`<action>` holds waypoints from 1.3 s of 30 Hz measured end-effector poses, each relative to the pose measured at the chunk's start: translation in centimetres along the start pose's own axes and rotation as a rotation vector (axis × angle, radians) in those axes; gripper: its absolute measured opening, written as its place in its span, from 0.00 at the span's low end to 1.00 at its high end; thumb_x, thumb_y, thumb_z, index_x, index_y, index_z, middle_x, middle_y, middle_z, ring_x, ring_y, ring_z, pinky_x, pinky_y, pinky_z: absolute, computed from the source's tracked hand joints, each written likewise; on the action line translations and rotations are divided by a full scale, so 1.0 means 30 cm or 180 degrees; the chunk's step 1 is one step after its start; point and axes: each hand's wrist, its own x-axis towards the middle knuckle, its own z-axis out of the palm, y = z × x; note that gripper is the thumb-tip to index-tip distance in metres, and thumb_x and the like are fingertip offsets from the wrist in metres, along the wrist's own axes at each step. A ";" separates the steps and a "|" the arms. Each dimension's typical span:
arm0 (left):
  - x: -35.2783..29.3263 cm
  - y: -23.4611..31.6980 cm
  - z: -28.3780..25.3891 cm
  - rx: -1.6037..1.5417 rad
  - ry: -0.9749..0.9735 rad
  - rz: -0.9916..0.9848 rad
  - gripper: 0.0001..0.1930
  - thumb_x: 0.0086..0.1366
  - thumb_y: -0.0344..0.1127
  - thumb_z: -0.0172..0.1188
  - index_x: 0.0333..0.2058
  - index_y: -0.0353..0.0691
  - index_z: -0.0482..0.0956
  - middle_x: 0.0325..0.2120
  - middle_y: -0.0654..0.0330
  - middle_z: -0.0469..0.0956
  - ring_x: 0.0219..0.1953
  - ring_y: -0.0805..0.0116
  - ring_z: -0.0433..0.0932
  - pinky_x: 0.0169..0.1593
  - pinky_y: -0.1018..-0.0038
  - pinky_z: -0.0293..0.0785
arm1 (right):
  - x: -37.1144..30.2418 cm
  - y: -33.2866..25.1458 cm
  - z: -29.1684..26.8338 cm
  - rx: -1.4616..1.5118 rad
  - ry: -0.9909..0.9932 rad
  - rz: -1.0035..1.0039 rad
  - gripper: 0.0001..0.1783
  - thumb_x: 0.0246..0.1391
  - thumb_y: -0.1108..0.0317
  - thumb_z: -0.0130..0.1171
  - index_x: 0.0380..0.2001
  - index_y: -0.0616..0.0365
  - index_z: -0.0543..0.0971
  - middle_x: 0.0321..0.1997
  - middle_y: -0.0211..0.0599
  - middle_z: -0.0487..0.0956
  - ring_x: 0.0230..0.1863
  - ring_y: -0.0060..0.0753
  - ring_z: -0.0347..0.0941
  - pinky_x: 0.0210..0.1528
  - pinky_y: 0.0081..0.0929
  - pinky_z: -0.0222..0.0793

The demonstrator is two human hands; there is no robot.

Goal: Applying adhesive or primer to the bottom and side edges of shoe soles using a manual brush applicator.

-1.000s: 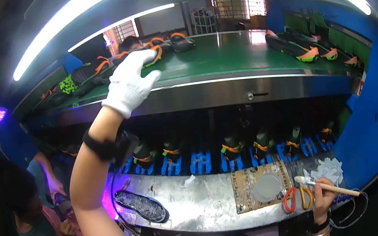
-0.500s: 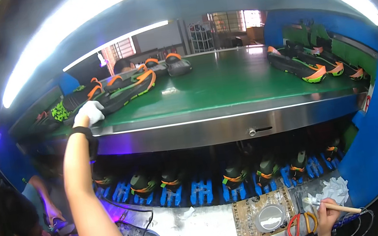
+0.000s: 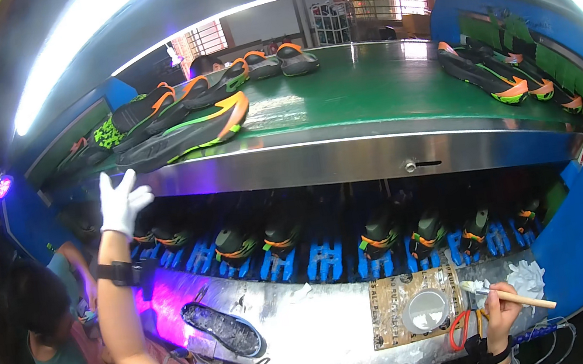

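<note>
My left hand (image 3: 123, 203), in a white glove, is raised with its fingers spread and holds nothing. Just beyond it, a black shoe sole (image 3: 184, 135) with an orange end and green edging lies at the front of the green conveyor belt (image 3: 339, 97). At the lower right my bare right hand (image 3: 502, 312) grips a brush (image 3: 520, 299) by its pale wooden handle, bristles pointing left. Below and left of the bristles, a round tub of white stuff (image 3: 426, 310) sits on printed brown cardboard (image 3: 387, 306). Red-handled scissors (image 3: 461, 331) lie beside that hand.
A dark sole (image 3: 223, 329) lies on the metal bench (image 3: 320, 334), near a black cable. Several shoes (image 3: 381, 236) stand on blue holders under the belt's metal edge. More soles (image 3: 485, 76) lie at both sides of the belt. Crumpled white paper (image 3: 527, 277) is at right. A co-worker (image 3: 60, 341) is at left.
My left hand has drawn back from the sole on the belt and spread its fingers. The cable no longer crosses the dark sole on the bench. My right hand still grips the brush.
</note>
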 end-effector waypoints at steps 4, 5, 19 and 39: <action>-0.132 -0.080 0.147 -0.0999 -0.0758 -0.1245 0.50 0.49 0.56 0.56 0.55 0.25 0.39 0.50 0.38 0.56 0.40 0.46 0.71 0.39 0.57 0.73 | -0.046 -0.028 -0.002 -0.0038 0.0049 -0.0134 0.06 0.49 0.74 0.49 0.32 0.62 0.69 0.16 0.25 0.62 0.14 0.12 0.56 0.16 0.10 0.51; -0.140 -0.069 0.163 -0.1102 -0.0954 -0.1412 0.53 0.46 0.58 0.57 0.56 0.26 0.38 0.51 0.39 0.55 0.44 0.46 0.68 0.41 0.56 0.71 | -0.064 -0.032 -0.010 -0.0029 0.0055 -0.0129 0.06 0.49 0.74 0.49 0.32 0.62 0.69 0.16 0.25 0.62 0.14 0.12 0.56 0.16 0.10 0.51; 0.008 0.063 0.282 -0.1021 -0.1009 -0.2006 0.24 0.49 0.60 0.52 0.17 0.43 0.63 0.11 0.63 0.55 0.12 0.66 0.56 0.17 0.71 0.57 | -0.135 -0.070 -0.081 0.0205 0.0058 -0.0246 0.06 0.47 0.75 0.51 0.31 0.62 0.69 0.22 0.26 0.65 0.19 0.12 0.57 0.20 0.11 0.51; -0.062 -0.020 0.190 -0.1292 -0.1470 -0.1037 0.10 0.51 0.32 0.49 0.34 0.39 0.70 0.34 0.58 0.75 0.37 0.63 0.74 0.45 0.66 0.69 | -0.156 -0.064 -0.109 0.0492 -0.0102 -0.0061 0.07 0.47 0.76 0.52 0.32 0.62 0.70 0.24 0.25 0.65 0.18 0.10 0.56 0.19 0.10 0.49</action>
